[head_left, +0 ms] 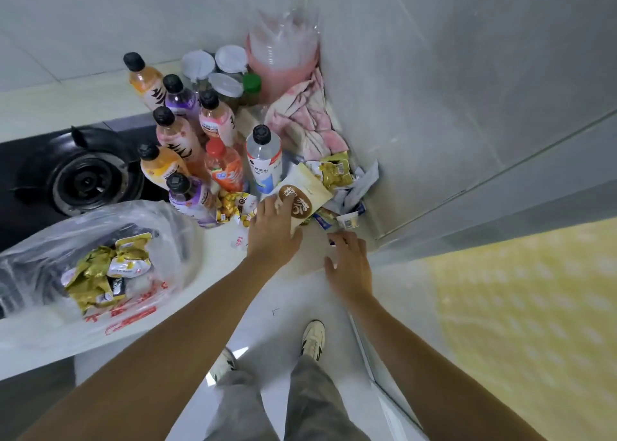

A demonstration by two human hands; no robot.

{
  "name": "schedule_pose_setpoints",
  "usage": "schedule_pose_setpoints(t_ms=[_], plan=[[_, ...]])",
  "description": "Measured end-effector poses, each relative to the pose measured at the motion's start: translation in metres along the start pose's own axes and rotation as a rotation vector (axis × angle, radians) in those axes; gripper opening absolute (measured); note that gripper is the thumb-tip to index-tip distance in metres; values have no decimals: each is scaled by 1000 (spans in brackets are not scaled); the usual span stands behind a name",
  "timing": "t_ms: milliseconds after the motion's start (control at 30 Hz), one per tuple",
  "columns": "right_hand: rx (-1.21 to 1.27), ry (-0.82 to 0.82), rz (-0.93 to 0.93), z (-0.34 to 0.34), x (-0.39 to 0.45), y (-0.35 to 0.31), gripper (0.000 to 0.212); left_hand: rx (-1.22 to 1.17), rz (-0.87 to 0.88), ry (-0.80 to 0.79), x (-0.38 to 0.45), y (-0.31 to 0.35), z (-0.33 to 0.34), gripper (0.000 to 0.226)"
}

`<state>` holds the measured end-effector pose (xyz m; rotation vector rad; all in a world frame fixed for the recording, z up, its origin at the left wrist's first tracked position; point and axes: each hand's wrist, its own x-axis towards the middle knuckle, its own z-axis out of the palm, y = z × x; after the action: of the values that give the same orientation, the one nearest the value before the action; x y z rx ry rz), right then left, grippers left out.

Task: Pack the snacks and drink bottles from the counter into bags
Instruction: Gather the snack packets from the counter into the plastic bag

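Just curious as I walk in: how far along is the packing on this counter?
Early on. Some gold-wrapped snacks already sit in the clear plastic bag. The left hand grips a white and brown pouch; the right hand hovers open nearby. Still left: the cluster of drink bottles and the loose snack packets in the corner.

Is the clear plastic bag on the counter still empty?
No, the plastic bag already holds several gold snack packets.
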<state>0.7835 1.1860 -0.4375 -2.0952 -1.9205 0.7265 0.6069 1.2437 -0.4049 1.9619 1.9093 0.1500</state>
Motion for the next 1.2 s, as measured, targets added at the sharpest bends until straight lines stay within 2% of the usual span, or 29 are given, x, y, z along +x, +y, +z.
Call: schedule_pose_setpoints(t_ms=[133, 267, 400, 567, 800, 867, 967, 1067, 1200], plan=[[-33, 49, -74, 8, 4, 6, 42, 35, -72, -5, 8, 5, 8, 77], [-42, 83, -82, 12, 10, 10, 28, 21, -99, -23, 14, 5, 7, 71], [1, 90, -82, 10, 14, 7, 18, -12, -82, 7, 14, 2, 4, 46], [162, 120, -112, 6, 14, -5, 10, -98, -48, 165, 1, -10, -8, 18], [420, 32, -39, 6, 7, -48, 5, -347, -15, 315, -45, -39, -39, 7], [468, 44, -54, 6, 0, -66, 12, -430, -25, 350, -64, -50, -48, 15], [520, 12, -101, 7, -10, -94, 18, -616, -100, 299, -98, -77, -56, 14], [546, -49, -153, 14, -23, -123, 11, -842, -230, 226, -137, -108, -69, 27], [517, -141, -226, 33, -37, -167, 8, -975, -374, 242, -182, -151, -85, 17]])
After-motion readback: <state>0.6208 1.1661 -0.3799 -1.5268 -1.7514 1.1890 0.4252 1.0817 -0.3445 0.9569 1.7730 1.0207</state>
